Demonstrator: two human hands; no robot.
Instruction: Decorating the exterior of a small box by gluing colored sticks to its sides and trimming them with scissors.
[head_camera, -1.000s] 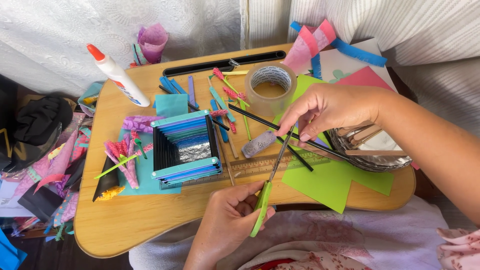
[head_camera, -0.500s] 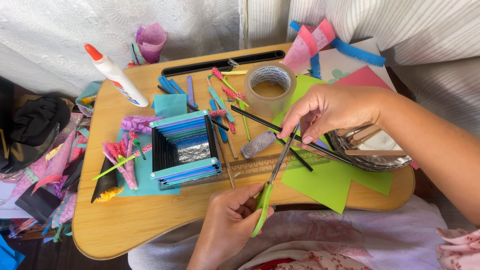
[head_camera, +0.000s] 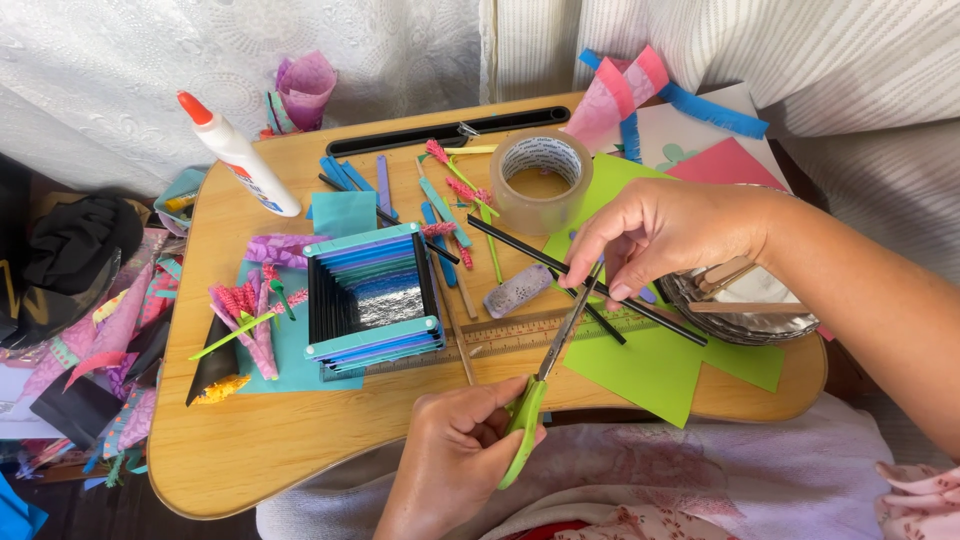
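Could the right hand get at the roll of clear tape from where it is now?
Probably yes. The right hand sits just beside the tape roll on the wooden tray, with nothing between them. But its fingers pinch a thin black strip at the scissors, so it would have to let go first.

Bare hands, bare forearms

The left hand (head_camera: 460, 450) and right hand (head_camera: 665, 230) wear no rings or gloves; both arms are uncovered, nails short and unpainted.
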